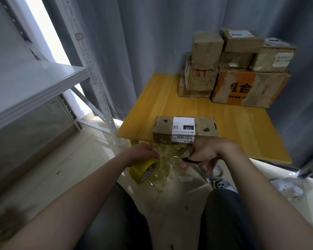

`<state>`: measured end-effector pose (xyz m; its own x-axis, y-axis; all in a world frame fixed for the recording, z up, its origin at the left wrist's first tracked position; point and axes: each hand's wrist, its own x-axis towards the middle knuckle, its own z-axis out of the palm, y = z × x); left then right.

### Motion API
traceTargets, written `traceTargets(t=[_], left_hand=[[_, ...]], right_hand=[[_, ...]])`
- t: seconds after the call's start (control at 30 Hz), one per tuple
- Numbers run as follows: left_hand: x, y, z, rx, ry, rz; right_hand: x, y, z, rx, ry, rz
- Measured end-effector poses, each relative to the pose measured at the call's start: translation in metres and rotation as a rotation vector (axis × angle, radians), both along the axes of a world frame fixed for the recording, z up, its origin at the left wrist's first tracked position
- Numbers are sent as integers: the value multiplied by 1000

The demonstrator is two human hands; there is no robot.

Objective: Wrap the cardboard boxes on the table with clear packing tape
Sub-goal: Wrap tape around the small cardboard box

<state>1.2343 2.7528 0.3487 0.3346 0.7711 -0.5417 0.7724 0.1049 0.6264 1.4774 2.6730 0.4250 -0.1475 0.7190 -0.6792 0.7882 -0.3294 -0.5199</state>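
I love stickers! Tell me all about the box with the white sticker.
The long flat cardboard box lies at the wooden table's near edge. A white label showing 220, a QR code and a barcode folds over its top and front. Dark torn spots mark its top; shiny clear tape covers its front.

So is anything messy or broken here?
Yes. Crumpled tape scraps litter the floor below the table edge, beneath the tape roll in the left hand and the scissors in the right hand. The nearest box has dark torn patches on top, and the stacked boxes behind look battered and scuffed.
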Motion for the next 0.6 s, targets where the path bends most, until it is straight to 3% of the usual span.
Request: traceTargets(t=[0.13,0.2,0.27,0.37,0.47,0.6], left_hand=[[10,-5,5,-37,12,-13],[19,-10,12,-55,-5,-44],[28,-15,22,-77,-25,-84],[36,-19,44,-161,-119,-127],[40,-16,72,-214,-297,-94],[50,-12,114,-10,-486,73]], right_hand=[[14,-13,15,27,233,-29],[29,-16,20,107,464,-96],[46,-19,19,251,550,-258],[72,-13,8,514,391,-636],[96,-10,-7,620,252,-929],[117,-5,-31,582,109,-961]])
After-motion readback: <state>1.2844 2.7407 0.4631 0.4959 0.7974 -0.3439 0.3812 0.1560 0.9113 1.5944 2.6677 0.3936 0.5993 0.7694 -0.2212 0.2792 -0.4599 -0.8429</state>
